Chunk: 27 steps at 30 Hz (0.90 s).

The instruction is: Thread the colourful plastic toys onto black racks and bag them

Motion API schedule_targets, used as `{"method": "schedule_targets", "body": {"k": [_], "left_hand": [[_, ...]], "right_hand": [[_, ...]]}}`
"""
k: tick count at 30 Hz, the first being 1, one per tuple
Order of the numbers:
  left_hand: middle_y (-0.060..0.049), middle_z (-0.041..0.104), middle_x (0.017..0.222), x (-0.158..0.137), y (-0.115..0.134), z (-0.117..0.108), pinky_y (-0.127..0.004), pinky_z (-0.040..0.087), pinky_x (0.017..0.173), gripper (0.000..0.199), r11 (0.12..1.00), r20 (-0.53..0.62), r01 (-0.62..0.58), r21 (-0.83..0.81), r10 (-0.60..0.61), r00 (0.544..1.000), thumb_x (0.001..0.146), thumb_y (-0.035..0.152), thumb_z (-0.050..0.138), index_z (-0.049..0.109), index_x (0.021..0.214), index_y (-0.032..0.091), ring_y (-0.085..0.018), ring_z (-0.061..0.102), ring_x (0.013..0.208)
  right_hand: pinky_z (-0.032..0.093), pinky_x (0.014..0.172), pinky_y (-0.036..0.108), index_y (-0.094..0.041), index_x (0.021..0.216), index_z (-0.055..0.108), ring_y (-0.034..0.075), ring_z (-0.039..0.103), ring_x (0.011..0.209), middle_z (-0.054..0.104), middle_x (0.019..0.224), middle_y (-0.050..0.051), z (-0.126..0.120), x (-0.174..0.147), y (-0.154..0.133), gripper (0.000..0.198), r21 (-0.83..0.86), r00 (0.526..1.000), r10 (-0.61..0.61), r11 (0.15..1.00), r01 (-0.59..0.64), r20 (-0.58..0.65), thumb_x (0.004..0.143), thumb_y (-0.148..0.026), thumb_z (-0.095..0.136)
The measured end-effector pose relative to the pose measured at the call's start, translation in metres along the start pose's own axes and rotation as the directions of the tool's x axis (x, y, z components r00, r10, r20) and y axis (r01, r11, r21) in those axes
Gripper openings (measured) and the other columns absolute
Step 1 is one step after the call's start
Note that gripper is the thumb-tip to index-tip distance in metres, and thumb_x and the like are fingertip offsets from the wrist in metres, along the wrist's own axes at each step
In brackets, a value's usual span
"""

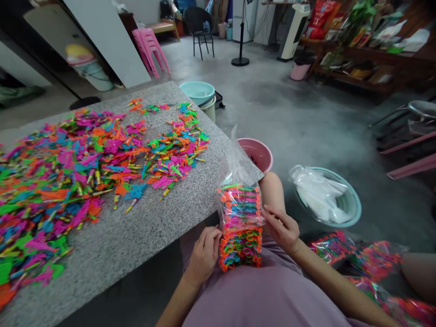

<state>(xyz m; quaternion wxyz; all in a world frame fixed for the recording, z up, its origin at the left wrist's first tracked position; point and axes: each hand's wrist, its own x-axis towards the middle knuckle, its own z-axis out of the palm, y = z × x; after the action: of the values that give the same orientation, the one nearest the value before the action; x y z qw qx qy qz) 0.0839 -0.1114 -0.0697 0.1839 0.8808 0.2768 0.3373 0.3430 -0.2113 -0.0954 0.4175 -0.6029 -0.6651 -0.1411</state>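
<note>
A clear plastic bag (238, 169) is drawn part of the way over a tall stack of small bright plastic toys (240, 249) against my lap. Orange, green, pink and blue pieces lie in rows, the lower ones outside the bag. My left hand (203, 255) pinches the bag's edge on the left of the stack. On the other side, my right hand (283, 228) holds the bag's rim between thumb and fingers, the other fingers bent. The bag's slack top stands up beside the table corner.
Loose toys (102, 150) cover much of the speckled stone table (136, 236). Right of my knee, a teal basket (356, 213) holds clear bags (318, 193). Filled bags (381, 261) lie at lower right. A pink basin (262, 154) and a teal basin (197, 91) stand by the table.
</note>
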Motion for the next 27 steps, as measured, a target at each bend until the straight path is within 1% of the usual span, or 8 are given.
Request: {"method": "schedule_targets", "body": {"k": [3,5,12,17,20,22,25,27], "left_hand": [[-0.007,0.065,0.095,-0.008,-0.001,0.002,-0.025,0.056,0.078,0.014,1.000,0.021,-0.014,-0.023,0.015,1.000,0.097,0.014,0.045,0.057,0.102,0.019,-0.016,0.066,0.091],[-0.007,0.065,0.095,-0.014,-0.001,0.005,-0.026,0.056,0.081,0.015,0.999,0.025,-0.021,-0.047,0.023,0.999,0.097,0.013,0.045,0.057,0.102,0.019,-0.016,0.066,0.092],[-0.006,0.065,0.088,-0.030,0.003,0.009,-0.026,0.055,0.074,0.014,0.996,-0.051,0.010,-0.092,-0.015,0.999,0.096,0.014,0.043,0.056,0.097,0.019,-0.016,0.065,0.082],[-0.005,0.064,0.085,-0.042,0.006,0.004,-0.025,0.054,0.072,0.014,0.994,-0.123,0.038,-0.101,-0.051,0.991,0.095,0.012,0.044,0.056,0.095,0.020,-0.015,0.064,0.081],[-0.003,0.062,0.080,-0.033,0.010,0.000,-0.025,0.051,0.068,0.014,0.989,-0.167,0.109,-0.098,-0.124,0.978,0.095,0.015,0.043,0.055,0.091,0.020,-0.014,0.061,0.074],[-0.001,0.060,0.076,-0.014,0.013,-0.009,-0.025,0.049,0.065,0.014,0.979,-0.202,0.183,-0.091,-0.198,0.959,0.096,0.018,0.042,0.053,0.088,0.021,-0.014,0.059,0.069],[0.002,0.056,0.069,0.033,0.015,-0.042,-0.024,0.043,0.058,0.014,0.951,-0.277,0.295,-0.093,-0.310,0.910,0.098,0.023,0.042,0.051,0.087,0.021,-0.012,0.053,0.059],[0.002,0.057,0.068,0.069,0.017,-0.076,-0.024,0.042,0.057,0.016,0.938,-0.287,0.327,-0.112,-0.346,0.893,0.098,0.026,0.042,0.051,0.086,0.020,-0.012,0.053,0.058]], "right_hand": [[0.057,0.068,0.027,-0.021,0.141,0.050,0.018,0.070,0.079,0.071,0.096,0.009,-0.007,-0.022,-0.009,0.053,-0.018,0.998,-0.023,1.000,0.024,0.057,0.090,-0.008,0.057],[0.059,0.069,0.026,-0.021,0.143,0.048,0.018,0.071,0.077,0.073,0.094,0.008,-0.008,-0.035,-0.017,0.057,-0.028,0.998,0.001,1.000,0.001,0.055,0.089,-0.009,0.059],[0.059,0.071,0.026,-0.022,0.124,0.059,0.018,0.072,0.080,0.073,0.093,0.007,-0.003,-0.038,-0.031,0.038,0.131,0.996,0.034,0.990,-0.044,0.080,0.090,-0.006,0.053],[0.057,0.068,0.028,-0.020,0.112,0.058,0.017,0.067,0.079,0.069,0.087,0.007,0.007,-0.024,-0.030,0.028,0.251,0.993,-0.079,0.966,0.056,0.083,0.091,-0.005,0.046],[0.054,0.064,0.029,-0.020,0.107,0.056,0.018,0.063,0.073,0.065,0.083,0.006,0.012,0.010,-0.028,0.022,0.334,0.988,-0.131,0.938,0.095,0.087,0.092,-0.009,0.044],[0.050,0.061,0.028,-0.021,0.102,0.056,0.017,0.060,0.070,0.064,0.080,0.005,0.013,0.051,-0.026,0.017,0.391,0.979,-0.120,0.919,0.046,0.166,0.092,-0.013,0.045],[0.048,0.063,0.026,-0.020,0.092,0.058,0.015,0.058,0.072,0.063,0.081,0.004,0.008,0.132,-0.025,0.007,0.443,0.945,-0.043,0.890,-0.112,0.326,0.091,-0.019,0.050],[0.044,0.056,0.023,-0.018,0.086,0.059,0.012,0.055,0.063,0.061,0.074,0.001,0.002,0.184,-0.028,0.008,0.518,0.917,0.032,0.817,-0.253,0.397,0.089,-0.024,0.055]]}}
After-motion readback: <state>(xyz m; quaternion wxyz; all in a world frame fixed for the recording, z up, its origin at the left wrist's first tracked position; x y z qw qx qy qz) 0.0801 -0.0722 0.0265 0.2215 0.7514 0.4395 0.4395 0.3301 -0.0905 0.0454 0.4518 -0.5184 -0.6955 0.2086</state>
